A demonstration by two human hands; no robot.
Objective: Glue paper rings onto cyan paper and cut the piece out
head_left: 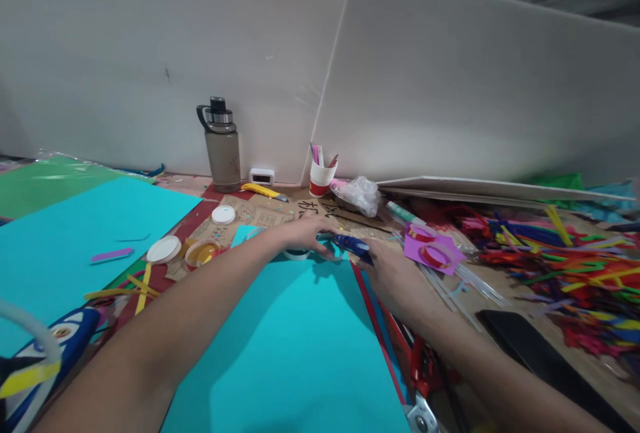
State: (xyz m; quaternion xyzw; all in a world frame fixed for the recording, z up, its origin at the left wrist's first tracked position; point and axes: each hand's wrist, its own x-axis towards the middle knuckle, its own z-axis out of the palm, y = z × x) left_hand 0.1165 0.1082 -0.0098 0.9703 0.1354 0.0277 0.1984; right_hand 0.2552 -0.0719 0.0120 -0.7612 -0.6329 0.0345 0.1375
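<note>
White boards (150,53) stand behind the cluttered counter (193,184), where a large bright cyan paper sheet (295,340) lies between the forearms. At its far end, the left hand (307,230) reaches palm down, fingers partly spread and bent; whether they pinch anything, I cannot tell. The right hand (375,263) is closed around a slim dark blue tool (353,244), perhaps a pen or cutter (its tip is too blurred to judge). A round, white-rimmed piece (297,254) sits under the left wrist.

Working well here calls, I judge, for light, steady left fingertips close to the tool but off its path, the sheet pressed flat, and short, controlled right-hand strokes, with the wrist not nudging the round piece.
</note>
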